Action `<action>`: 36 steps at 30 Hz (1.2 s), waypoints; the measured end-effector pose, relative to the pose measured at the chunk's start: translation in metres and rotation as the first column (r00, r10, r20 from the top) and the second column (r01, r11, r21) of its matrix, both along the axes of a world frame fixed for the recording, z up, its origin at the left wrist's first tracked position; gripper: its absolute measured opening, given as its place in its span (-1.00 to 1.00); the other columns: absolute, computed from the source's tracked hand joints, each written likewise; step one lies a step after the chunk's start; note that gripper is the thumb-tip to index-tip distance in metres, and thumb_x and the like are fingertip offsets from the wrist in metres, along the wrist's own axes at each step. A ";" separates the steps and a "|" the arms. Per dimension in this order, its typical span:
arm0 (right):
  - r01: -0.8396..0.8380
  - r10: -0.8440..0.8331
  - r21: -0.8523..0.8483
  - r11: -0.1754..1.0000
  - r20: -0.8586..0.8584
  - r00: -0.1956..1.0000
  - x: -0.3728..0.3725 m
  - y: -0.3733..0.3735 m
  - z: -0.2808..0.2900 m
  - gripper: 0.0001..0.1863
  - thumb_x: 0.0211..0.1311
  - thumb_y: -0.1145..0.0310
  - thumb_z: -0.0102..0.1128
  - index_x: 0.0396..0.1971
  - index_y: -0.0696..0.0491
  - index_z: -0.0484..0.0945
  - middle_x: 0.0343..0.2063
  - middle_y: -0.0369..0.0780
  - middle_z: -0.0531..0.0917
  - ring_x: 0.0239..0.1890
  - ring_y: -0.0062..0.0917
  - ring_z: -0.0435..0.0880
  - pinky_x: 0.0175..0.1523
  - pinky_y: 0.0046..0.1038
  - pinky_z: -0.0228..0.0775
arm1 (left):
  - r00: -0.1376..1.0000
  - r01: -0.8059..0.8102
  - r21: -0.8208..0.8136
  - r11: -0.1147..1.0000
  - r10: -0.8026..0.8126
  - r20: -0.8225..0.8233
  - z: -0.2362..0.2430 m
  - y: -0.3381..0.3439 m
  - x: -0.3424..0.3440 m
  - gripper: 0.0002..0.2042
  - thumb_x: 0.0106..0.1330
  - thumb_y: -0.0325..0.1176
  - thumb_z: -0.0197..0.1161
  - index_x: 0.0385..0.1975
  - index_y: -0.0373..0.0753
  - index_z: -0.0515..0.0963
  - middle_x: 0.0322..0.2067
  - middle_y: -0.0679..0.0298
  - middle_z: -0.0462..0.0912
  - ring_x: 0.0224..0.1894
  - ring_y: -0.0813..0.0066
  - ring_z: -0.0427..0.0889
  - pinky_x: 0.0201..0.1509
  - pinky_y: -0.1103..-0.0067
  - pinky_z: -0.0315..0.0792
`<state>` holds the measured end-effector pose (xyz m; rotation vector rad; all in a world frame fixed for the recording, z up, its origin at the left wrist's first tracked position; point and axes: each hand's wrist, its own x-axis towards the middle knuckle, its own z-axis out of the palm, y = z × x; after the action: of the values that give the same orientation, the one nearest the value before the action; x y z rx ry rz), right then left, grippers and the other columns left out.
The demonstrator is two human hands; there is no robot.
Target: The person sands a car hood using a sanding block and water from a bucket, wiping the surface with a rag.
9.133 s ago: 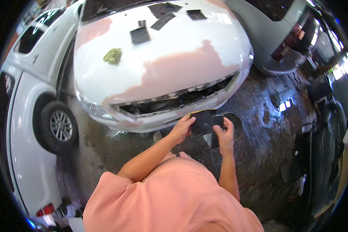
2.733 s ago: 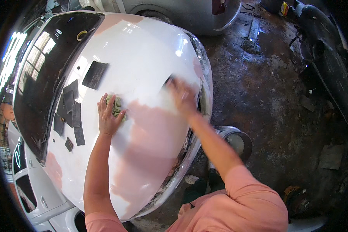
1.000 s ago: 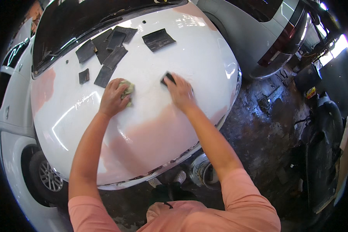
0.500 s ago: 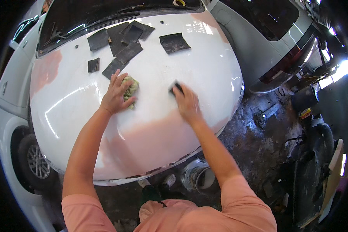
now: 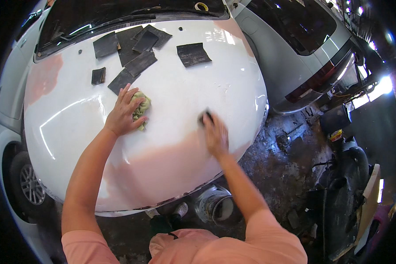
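My left hand rests on a crumpled pale-green cloth on the white hood, fingers curved over it. Right of it, my right hand, blurred at the edges, grips a small dark pad pressed on the hood, just behind a pinkish patch. Several dark sheets, some overlapping, lie farther up the hood, with a separate sheet to their right and a small folded piece to their left. The hood looks wet in places.
A grey vehicle stands at the right rear, a white vehicle at the left. A metal bucket sits by my feet. Dark car parts and a board lie right. A tape roll rests on the windshield.
Earlier both my hands held a dark sheet off the hood; now they are apart on it, left on the cloth, right with the pad. In the last second the right hand slid toward the front.
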<state>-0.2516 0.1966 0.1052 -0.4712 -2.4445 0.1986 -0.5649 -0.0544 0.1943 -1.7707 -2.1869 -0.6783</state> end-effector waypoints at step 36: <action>0.288 -0.286 0.058 0.956 -0.028 0.958 -0.019 0.132 0.047 -0.58 0.53 0.29 0.12 0.33 -0.09 0.54 0.32 -0.05 0.52 0.33 -0.08 0.51 0.33 0.03 0.38 | 0.996 0.082 0.021 0.996 -0.082 0.025 -0.006 0.047 0.022 -0.36 0.17 -0.12 0.55 0.24 -0.03 0.44 0.43 0.06 0.29 0.59 -0.25 0.10 0.65 -0.10 0.01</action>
<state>-0.2703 0.3285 0.1525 -0.7848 -2.3220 0.0045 -0.5426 -0.0072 0.1882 -1.8610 -2.1259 -0.7419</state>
